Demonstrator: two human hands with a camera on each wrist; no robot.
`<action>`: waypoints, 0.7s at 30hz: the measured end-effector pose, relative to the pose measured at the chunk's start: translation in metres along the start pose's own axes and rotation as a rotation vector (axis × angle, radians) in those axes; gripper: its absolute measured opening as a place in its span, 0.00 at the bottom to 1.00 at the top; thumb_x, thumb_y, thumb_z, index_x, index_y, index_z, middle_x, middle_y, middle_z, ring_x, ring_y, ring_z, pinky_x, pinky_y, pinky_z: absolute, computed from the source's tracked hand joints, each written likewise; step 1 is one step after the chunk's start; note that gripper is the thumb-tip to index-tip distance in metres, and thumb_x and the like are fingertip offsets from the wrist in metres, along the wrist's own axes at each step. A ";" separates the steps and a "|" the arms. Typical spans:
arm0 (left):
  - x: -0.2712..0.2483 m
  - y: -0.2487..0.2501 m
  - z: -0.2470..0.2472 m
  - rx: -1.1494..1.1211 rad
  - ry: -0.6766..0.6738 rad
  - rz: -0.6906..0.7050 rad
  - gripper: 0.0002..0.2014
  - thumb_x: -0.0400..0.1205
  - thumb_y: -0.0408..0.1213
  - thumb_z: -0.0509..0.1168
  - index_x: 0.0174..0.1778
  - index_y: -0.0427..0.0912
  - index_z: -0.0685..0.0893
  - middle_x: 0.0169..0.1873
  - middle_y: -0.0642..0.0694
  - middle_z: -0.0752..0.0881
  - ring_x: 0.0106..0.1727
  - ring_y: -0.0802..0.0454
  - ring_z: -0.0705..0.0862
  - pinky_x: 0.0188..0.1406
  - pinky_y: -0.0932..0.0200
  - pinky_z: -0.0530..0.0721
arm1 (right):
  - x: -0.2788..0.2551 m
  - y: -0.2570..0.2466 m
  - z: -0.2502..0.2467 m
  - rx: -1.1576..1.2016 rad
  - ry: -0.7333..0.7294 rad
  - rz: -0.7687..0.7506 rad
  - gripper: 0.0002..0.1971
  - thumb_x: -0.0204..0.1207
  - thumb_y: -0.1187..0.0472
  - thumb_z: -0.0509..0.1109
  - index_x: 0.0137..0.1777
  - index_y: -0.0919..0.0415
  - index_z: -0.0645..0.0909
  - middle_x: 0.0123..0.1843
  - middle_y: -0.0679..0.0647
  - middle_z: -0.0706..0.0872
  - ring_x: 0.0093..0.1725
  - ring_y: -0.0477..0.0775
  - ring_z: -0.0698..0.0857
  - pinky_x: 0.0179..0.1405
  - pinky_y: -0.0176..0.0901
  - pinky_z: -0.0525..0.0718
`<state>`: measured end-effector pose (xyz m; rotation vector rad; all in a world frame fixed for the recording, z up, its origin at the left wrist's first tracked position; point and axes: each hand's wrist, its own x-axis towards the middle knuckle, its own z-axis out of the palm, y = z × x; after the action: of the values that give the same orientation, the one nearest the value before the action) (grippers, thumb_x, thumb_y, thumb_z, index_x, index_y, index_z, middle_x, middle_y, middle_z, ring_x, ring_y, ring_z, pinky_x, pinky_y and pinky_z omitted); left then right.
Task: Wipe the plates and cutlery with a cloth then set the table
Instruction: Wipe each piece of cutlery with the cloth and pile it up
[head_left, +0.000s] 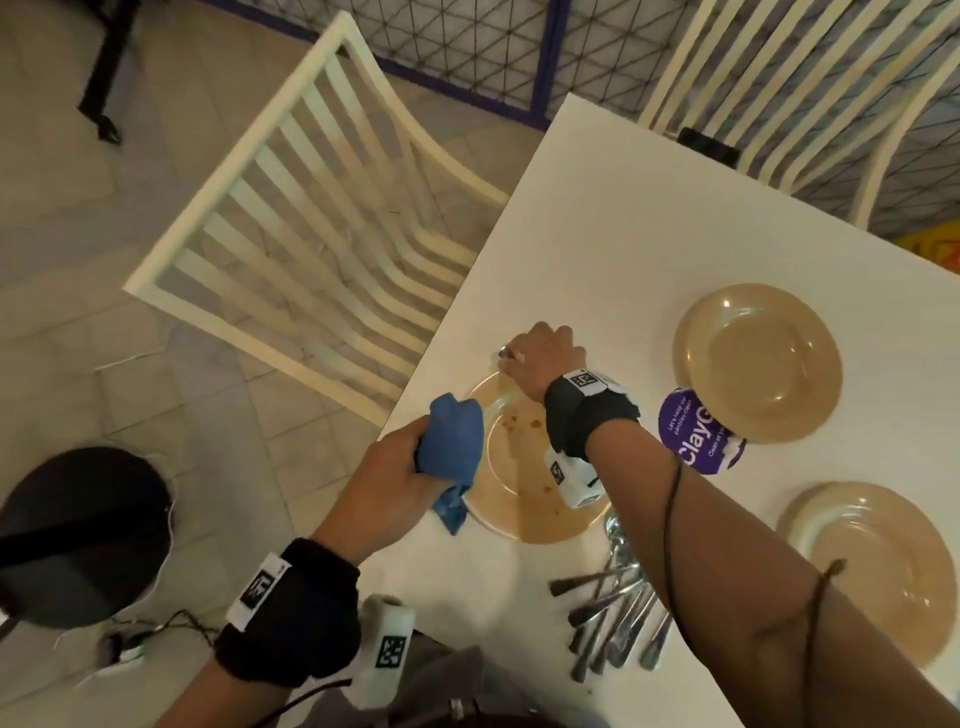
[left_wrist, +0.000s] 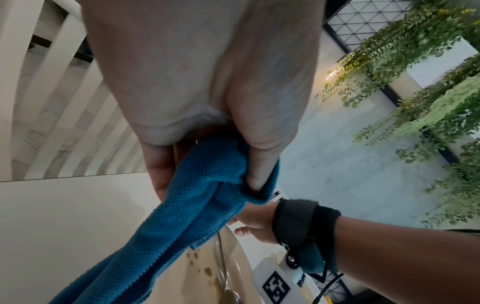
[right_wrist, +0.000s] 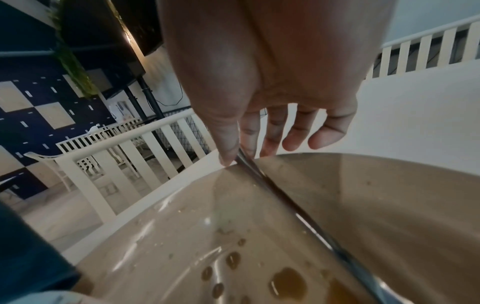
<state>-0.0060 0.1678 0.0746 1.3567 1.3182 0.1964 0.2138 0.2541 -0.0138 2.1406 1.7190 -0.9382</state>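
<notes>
Blue cloth is bunched in the left hand at 9 o'clock of the stained plate; the right hand pinches a spoon handle at its 12 o'clock rim. Wiping looks barely begun: 2 plate stacks and cutlery wait, nothing set.

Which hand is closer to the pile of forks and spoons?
Probably the left hand, holding the blue cloth beside the dirty plate. The right hand reaches past that plate, farther from the cutlery pile.
</notes>
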 end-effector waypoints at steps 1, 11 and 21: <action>0.001 -0.002 -0.001 0.007 -0.002 -0.008 0.09 0.79 0.28 0.70 0.49 0.47 0.86 0.38 0.54 0.91 0.39 0.58 0.89 0.43 0.52 0.86 | 0.002 -0.001 -0.001 0.003 -0.005 0.004 0.19 0.84 0.44 0.59 0.65 0.50 0.84 0.66 0.56 0.76 0.69 0.65 0.71 0.64 0.60 0.74; 0.008 0.001 0.001 0.024 -0.022 -0.001 0.08 0.80 0.29 0.69 0.44 0.48 0.84 0.34 0.51 0.90 0.35 0.53 0.87 0.42 0.45 0.85 | -0.025 0.023 -0.027 0.565 0.133 -0.078 0.07 0.77 0.56 0.73 0.46 0.60 0.87 0.48 0.44 0.88 0.53 0.52 0.86 0.53 0.43 0.81; -0.007 0.014 0.029 -0.092 -0.086 0.096 0.05 0.79 0.26 0.62 0.45 0.33 0.83 0.35 0.25 0.86 0.38 0.23 0.85 0.41 0.30 0.87 | -0.120 0.062 -0.050 0.698 0.300 -0.255 0.03 0.77 0.59 0.76 0.47 0.51 0.91 0.46 0.43 0.92 0.48 0.40 0.87 0.53 0.29 0.79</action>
<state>0.0209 0.1502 0.0806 1.3361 1.1598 0.2580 0.2763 0.1704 0.0849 2.6260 2.0619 -1.5375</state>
